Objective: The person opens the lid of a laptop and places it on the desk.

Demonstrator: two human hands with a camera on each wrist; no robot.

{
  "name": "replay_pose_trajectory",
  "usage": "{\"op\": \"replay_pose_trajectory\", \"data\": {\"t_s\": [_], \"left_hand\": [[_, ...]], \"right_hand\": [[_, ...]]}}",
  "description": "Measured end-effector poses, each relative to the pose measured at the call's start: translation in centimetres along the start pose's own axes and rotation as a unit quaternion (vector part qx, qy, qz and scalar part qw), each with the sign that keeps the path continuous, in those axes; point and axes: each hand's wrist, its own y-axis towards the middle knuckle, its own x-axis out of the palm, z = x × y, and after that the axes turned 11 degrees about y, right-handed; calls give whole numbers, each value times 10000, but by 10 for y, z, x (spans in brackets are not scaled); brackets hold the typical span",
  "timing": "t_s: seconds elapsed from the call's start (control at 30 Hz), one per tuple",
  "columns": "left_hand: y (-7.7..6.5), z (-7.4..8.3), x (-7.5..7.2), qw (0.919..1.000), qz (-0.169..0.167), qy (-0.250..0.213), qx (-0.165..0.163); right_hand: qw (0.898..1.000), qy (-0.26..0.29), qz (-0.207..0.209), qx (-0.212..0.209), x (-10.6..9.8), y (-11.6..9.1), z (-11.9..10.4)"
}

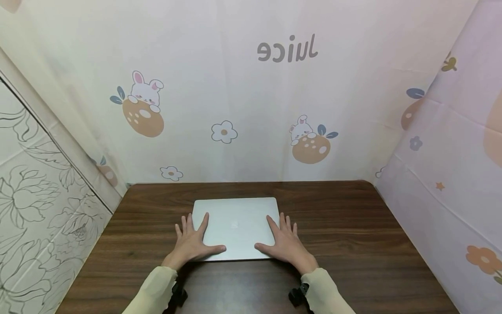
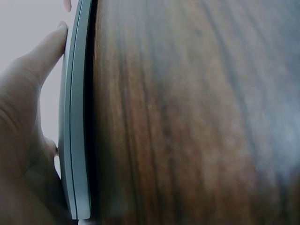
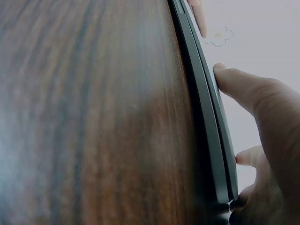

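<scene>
A closed silver laptop lies flat on the wooden table. Across its left side rests my left hand, fingers spread, with the thumb and index finger on the lid and the others beyond the side edge. My right hand mirrors this at the right side. Seen from the left wrist, the laptop's front edge runs upright in the picture, the left thumb touching the lid. The right wrist view has the same front edge, with the right thumb on top.
Dark wood grain covers the table, whose far edge meets a printed curtain. More patterned cloth hangs at the right, and a floral sheet stands at the left. Each wrist wears a small black camera.
</scene>
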Motion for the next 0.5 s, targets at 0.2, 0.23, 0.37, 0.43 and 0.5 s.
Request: {"op": "replay_pose_trajectory", "data": {"t_s": [0.2,0.23,0.37,0.43,0.5], "left_hand": [[1,2,0,9999,-94,126,-44],[1,2,0,9998,-126,161,-55],[2,4,-1,9995,-175,239,-90],[2,5,0,9995,-174,260,-103],[2,5,1,9995,-167,256,-106]], "right_hand": [[10000,3,6,23,0,0,1],[10000,-3,1,30,0,-1,2],[10000,-39,-22,41,-1,-1,3],[10000,-28,-32,46,-1,-2,4],[10000,-8,-42,53,-1,-2,4]]}}
